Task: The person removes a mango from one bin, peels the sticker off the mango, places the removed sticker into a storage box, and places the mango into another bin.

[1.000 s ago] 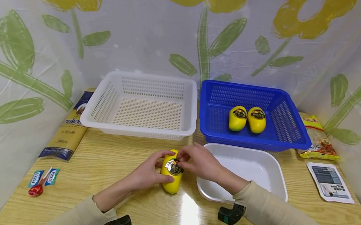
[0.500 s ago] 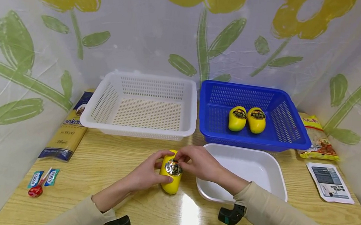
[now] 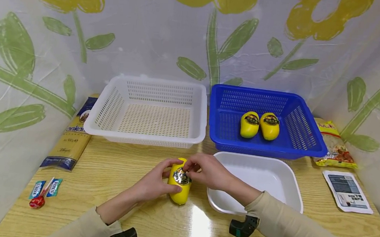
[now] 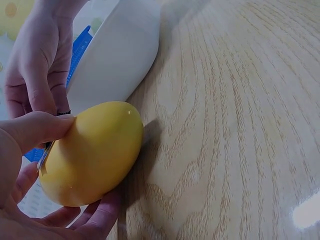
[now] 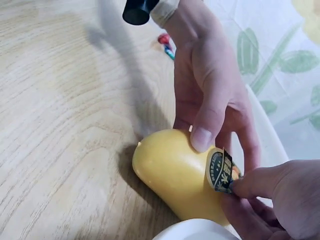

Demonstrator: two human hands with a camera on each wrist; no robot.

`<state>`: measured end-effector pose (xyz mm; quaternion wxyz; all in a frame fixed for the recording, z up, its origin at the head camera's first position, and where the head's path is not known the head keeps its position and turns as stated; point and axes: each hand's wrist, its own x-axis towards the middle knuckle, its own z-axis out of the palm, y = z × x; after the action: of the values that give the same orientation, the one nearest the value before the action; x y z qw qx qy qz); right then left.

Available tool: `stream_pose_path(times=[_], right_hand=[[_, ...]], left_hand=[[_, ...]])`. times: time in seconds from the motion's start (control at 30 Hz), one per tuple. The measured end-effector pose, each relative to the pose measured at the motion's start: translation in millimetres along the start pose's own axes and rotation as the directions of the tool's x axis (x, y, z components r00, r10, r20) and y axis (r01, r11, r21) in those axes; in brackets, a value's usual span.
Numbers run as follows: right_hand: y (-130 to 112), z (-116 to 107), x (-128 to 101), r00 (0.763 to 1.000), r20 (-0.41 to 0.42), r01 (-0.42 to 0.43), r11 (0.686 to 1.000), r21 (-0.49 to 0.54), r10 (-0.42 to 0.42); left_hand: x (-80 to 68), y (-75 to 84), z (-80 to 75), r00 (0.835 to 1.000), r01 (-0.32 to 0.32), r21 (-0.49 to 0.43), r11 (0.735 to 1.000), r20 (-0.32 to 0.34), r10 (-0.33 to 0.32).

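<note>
A yellow mango (image 3: pixel 179 198) lies on the table between my two hands. My left hand (image 3: pixel 156 181) grips it from the left, thumb on the near side and fingers around the far side. A dark sticker (image 5: pixel 218 169) with gold lettering is on its upper face. My right hand (image 3: pixel 210 172) pinches the sticker's edge between thumb and finger, and in the right wrist view that edge stands bent up off the peel. Seen from the left wrist, the mango (image 4: pixel 100 150) hides most of the sticker.
A blue basket (image 3: pixel 266 147) at the back holds two stickered mangoes (image 3: pixel 269 133). Left of it stands a white basket (image 3: pixel 143 135); a white tray (image 3: pixel 290 181) sits under my right forearm. Pasta (image 3: pixel 67 145), a lollipop (image 3: pixel 37 201), a snack bag (image 3: pixel 335 147) and a flat pouch (image 3: pixel 347 193) lie around.
My right fingers have shifted slightly left over the mango, and the sticker's pinched edge has come up and folded back a little. The left hand keeps its grip.
</note>
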<state>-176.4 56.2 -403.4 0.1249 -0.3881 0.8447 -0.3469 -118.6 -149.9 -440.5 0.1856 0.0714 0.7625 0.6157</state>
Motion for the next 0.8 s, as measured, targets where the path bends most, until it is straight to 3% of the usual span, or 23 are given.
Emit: stream_pose_path(times=[0.37, 0.8], right_hand=[[-5.3, 1.9, 4.2, 0.995, -0.014, -0.103, 0.994, -0.039, 0.103], [-11.5, 0.1, -0.5, 0.998, -0.033, -0.060, 0.998, 0.021, 0.061]], left_hand=[[-0.1, 0.1, 0.4, 1.000, 0.007, -0.010, 1.000, -0.007, -0.007], [1.0, 1.2, 3.2, 0.999, 0.011, 0.012, 1.000, -0.037, -0.010]])
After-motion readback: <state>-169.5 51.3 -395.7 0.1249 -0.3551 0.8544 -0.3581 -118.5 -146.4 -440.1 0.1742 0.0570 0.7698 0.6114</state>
